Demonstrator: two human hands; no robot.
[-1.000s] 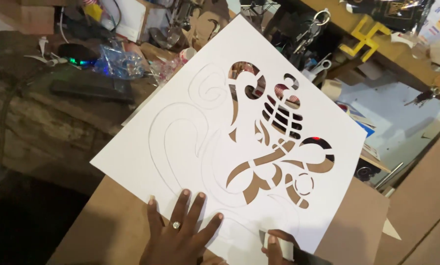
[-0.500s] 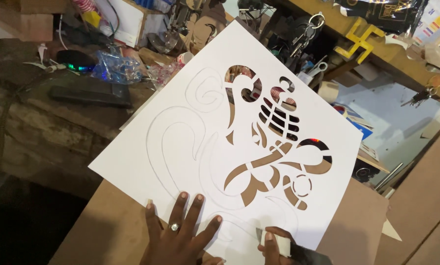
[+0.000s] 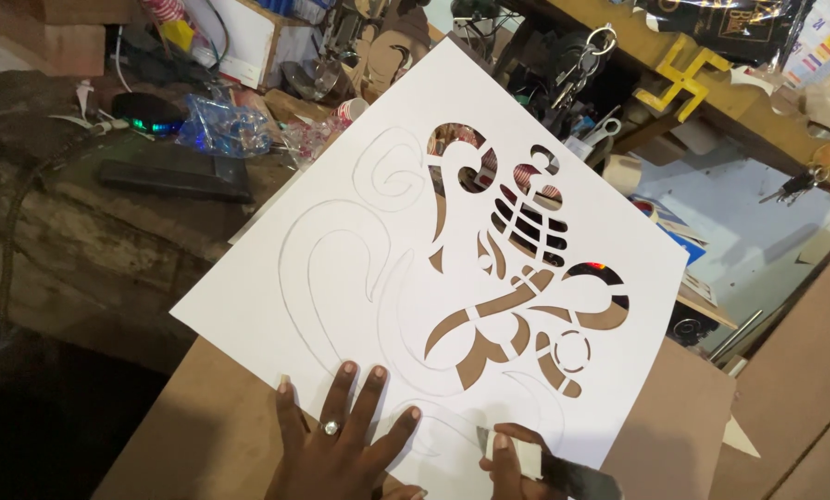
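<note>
Fingers of my left hand point(image 3: 341, 435) spread flat on the white cut sheet point(image 3: 359, 268); my right hand point(image 3: 517, 463), half cut off, pinches a blade point(image 3: 577, 480).

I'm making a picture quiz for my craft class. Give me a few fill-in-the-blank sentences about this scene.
1. The left hand presses flat on a ____ sheet with cut-out shapes.
2. A finger of that hand wears a ____.
3. The right hand holds a blade at the sheet's ____ edge.
4. The sheet lies on a ____ board.

Missing words: white; ring; near; brown
</note>
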